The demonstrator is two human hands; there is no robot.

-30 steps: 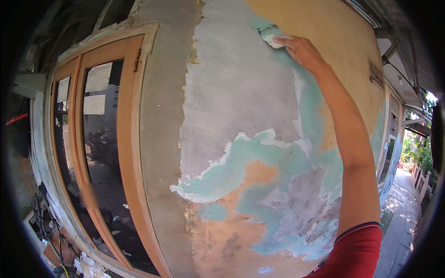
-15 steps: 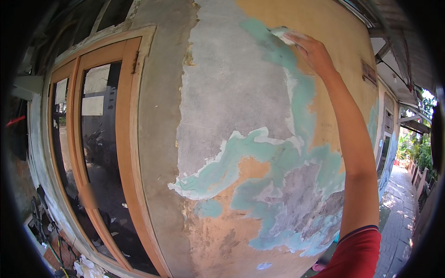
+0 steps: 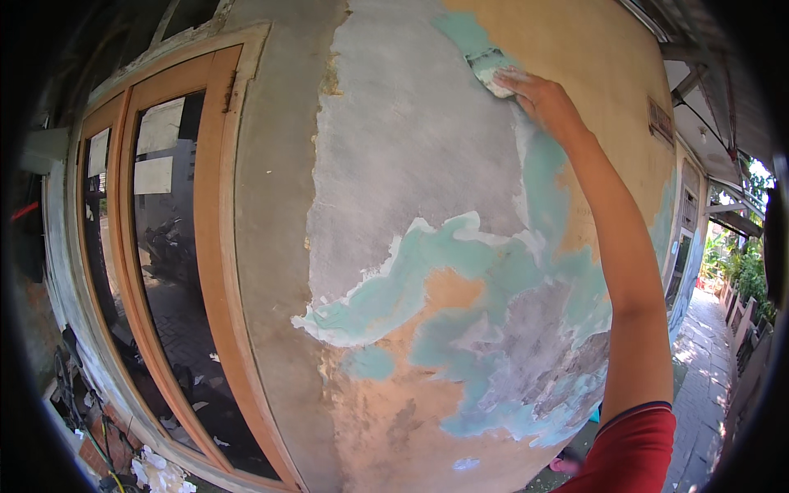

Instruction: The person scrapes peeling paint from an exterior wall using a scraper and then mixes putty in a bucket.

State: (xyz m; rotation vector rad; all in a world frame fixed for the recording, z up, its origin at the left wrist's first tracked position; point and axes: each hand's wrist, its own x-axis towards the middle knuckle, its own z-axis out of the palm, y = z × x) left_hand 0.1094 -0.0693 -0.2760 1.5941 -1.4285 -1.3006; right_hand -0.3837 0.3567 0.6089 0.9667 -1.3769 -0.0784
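My right arm, in a red sleeve, reaches up from the lower right. At the top of the wall, my right hand is closed around a putty knife smeared with white. Its dark blade lies against the wall where a green patch meets the bare grey plaster. More green filler runs down below my hand, with a pale band along its left edge. Mustard paint covers the wall to the right of the hand. My left hand is out of the picture.
A wooden-framed glass door stands at the left. Debris and what looks like a hose lie at the lower left. Along the right, a paved alley runs past a fence under a roof overhang.
My right hand has lowered slightly. The putty knife has tilted, showing more of its dark blade against the edge of the grey plaster. The view has shifted a little.
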